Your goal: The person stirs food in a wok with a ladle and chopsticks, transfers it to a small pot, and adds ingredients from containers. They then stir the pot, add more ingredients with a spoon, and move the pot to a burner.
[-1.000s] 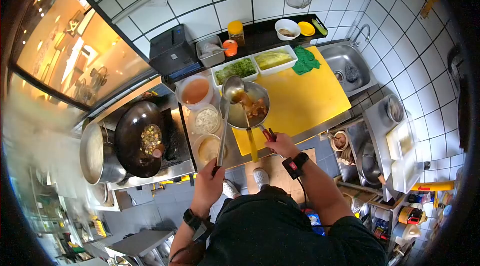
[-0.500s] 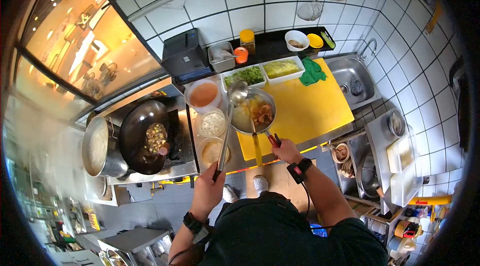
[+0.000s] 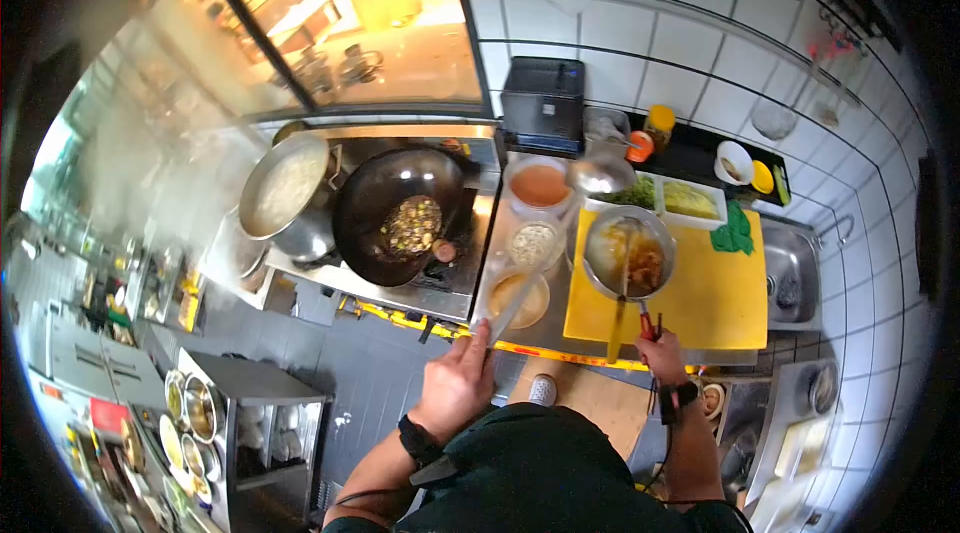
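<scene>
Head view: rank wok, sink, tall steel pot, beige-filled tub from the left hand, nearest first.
1. Beige-filled tub: on the counter, just beyond the left hand and to its right.
2. Wok: on the stove, forward and left.
3. Tall steel pot: left of the wok.
4. Sink: far right, past the yellow cutting board.

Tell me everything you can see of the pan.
The pan is round, silvery and metal-looking, with a reddish handle gripped by the right hand. It is over the left part of the yellow board; whether they touch is unclear. Inside are cloudy liquid and brown pieces; a yellow-handled tool extends over its near rim.
</scene>
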